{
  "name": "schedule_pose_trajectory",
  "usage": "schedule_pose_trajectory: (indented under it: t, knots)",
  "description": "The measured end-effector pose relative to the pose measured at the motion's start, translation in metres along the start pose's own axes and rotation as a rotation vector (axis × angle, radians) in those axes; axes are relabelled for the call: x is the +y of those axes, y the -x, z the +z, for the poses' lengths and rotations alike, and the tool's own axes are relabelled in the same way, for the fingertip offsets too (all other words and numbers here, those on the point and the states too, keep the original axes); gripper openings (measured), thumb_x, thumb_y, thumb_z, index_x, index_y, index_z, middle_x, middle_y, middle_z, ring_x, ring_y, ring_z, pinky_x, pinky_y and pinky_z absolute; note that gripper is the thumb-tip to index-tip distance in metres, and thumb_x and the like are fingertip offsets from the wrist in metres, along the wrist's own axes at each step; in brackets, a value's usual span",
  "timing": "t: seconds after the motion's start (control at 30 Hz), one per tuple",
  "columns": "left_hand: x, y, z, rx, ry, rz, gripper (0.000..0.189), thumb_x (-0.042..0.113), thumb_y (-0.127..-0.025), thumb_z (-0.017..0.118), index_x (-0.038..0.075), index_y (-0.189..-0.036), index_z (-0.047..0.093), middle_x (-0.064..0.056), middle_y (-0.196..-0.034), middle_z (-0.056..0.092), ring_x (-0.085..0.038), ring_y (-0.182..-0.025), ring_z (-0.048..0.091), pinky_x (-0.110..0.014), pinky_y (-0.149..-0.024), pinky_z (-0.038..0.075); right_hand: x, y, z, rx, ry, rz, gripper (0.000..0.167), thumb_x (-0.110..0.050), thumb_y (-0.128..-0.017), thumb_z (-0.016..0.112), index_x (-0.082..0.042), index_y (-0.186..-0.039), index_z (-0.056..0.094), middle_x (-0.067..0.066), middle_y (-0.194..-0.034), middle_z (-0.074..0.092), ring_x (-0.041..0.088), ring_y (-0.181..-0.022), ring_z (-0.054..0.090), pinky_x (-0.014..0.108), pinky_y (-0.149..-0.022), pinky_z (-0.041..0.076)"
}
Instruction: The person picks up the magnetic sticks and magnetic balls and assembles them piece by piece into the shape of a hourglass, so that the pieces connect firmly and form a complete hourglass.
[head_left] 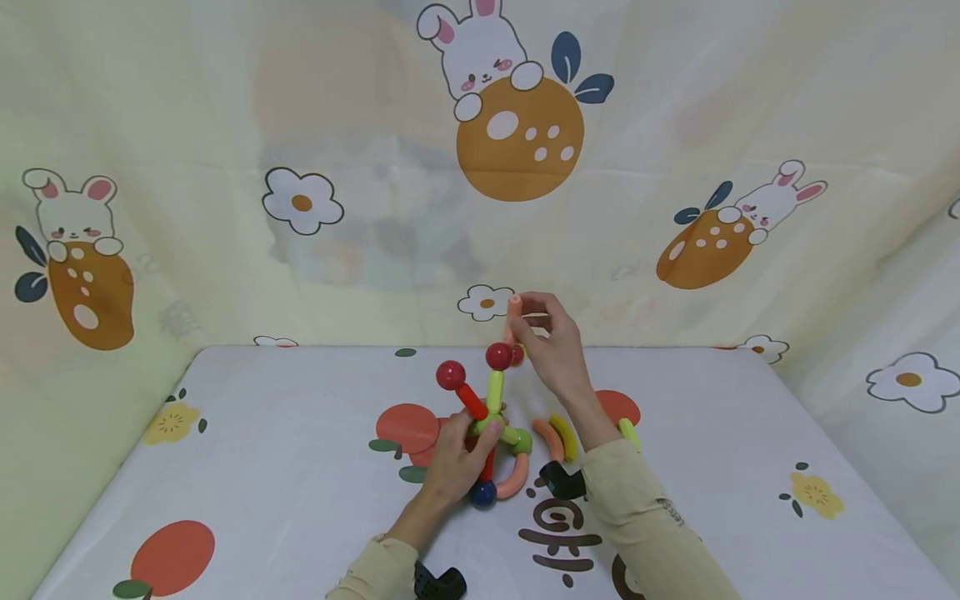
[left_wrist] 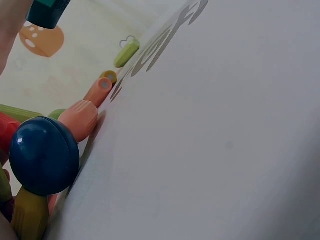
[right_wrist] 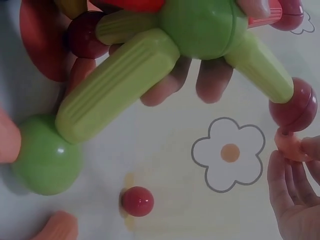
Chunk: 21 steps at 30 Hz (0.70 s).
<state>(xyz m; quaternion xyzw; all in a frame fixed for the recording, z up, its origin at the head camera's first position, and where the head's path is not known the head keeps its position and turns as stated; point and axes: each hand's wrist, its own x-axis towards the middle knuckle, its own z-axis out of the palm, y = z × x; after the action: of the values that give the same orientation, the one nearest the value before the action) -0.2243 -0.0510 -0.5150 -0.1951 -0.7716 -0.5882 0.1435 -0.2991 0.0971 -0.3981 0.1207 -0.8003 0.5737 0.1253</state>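
My left hand (head_left: 453,458) grips a toy built of magnetic balls and sticks around its middle, near a green ball (right_wrist: 202,25). Its fingertips (right_wrist: 215,82) show under that ball in the right wrist view. From there run light green sticks (head_left: 495,392) and a red stick (head_left: 470,402), tipped with dark red balls (head_left: 451,375). Lower down are a dark blue ball (left_wrist: 44,156), a second green ball (right_wrist: 47,155) and a curved peach stick (head_left: 513,477). My right hand (head_left: 555,346) pinches another peach stick (right_wrist: 290,146), its end at an upper dark red ball (right_wrist: 294,105); contact is unclear.
Right of the toy lie a loose curved peach stick (head_left: 549,440), a yellow curved stick (head_left: 566,437) and a light green stick (head_left: 628,433). A loose red ball (right_wrist: 138,201) sits on the tabletop (head_left: 285,500). Behind hangs a printed curtain (head_left: 360,100).
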Motion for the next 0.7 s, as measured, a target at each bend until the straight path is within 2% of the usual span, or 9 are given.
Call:
schedule_pose_trajectory:
  t: [0.23, 0.4, 0.7]
  knots:
    - [-0.001, -0.001, 0.001, -0.008, 0.004, -0.008, 0.03, 0.029, -0.096, 0.051, 0.009, -0.116, 0.063, 0.002, -0.096, 0.069, -0.009, -0.082, 0.056, -0.023, -0.07, 0.047, -0.006, -0.001, 0.001, -0.025, 0.024, 0.004, 0.035, -0.027, -0.091, 0.062, -0.018, -0.123, 0.053, 0.003, -0.12, 0.057, 0.022, -0.104, 0.056, 0.036, -0.084, 0.053]
    - [-0.001, -0.001, 0.002, -0.003, -0.004, 0.01, 0.029, 0.027, -0.096, 0.052, 0.009, -0.115, 0.062, 0.003, -0.095, 0.069, -0.009, -0.081, 0.056, -0.023, -0.069, 0.047, -0.01, -0.003, 0.003, -0.053, 0.03, -0.01, 0.035, -0.027, -0.092, 0.061, -0.019, -0.125, 0.052, 0.004, -0.12, 0.058, 0.022, -0.105, 0.056, 0.036, -0.084, 0.053]
    - [0.0, 0.0, -0.001, -0.003, -0.018, -0.006, 0.029, 0.029, -0.096, 0.051, 0.01, -0.116, 0.062, 0.004, -0.098, 0.069, -0.009, -0.084, 0.056, -0.023, -0.07, 0.048, -0.018, -0.006, 0.009, -0.145, 0.089, -0.047, 0.037, -0.029, -0.093, 0.059, -0.02, -0.128, 0.052, 0.002, -0.119, 0.058, 0.021, -0.107, 0.054, 0.039, -0.089, 0.051]
